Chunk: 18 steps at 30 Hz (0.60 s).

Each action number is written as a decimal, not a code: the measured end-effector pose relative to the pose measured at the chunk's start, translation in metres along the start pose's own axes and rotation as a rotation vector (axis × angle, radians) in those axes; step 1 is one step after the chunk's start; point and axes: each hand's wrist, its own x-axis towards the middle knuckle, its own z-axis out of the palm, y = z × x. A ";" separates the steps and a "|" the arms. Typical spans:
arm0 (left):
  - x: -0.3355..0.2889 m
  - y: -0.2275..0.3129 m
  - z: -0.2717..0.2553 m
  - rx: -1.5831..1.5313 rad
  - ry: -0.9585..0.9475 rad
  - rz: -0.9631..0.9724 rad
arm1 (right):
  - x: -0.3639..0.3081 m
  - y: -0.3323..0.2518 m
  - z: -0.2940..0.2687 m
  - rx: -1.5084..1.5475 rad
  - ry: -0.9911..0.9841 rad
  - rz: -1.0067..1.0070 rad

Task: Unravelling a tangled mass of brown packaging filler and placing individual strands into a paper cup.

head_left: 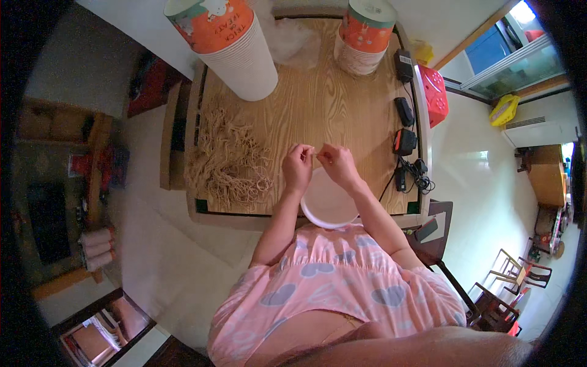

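My left hand (298, 166) and my right hand (339, 165) are close together over the middle of the table, each with its fingertips pinched. A small pale bit shows between the fingertips, too small to name. Just below the hands, between my forearms, is a round white paper bucket (330, 199), its near edge by my body at the table's front. The hands hide its far side. To the left of my left hand lies a loose tangled heap of tan cords (226, 162).
A tall stack of orange, green and white paper buckets (241, 67) leans at the back left. A shorter stack (365, 40) stands back right, with clear plastic film (293, 43) between. Black chargers (403, 140) and cables (422, 177) line the right edge. A red stool (433, 95) stands beyond.
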 end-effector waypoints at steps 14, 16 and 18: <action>0.011 -0.064 0.027 -0.309 -0.219 -0.181 | 0.031 0.038 0.001 0.890 -0.600 0.651; 0.011 -0.065 0.032 -0.363 -0.241 -0.228 | 0.028 0.040 -0.001 0.975 -0.560 0.756; 0.013 -0.063 0.031 -0.416 -0.260 -0.275 | 0.027 0.054 0.005 0.992 -0.558 0.750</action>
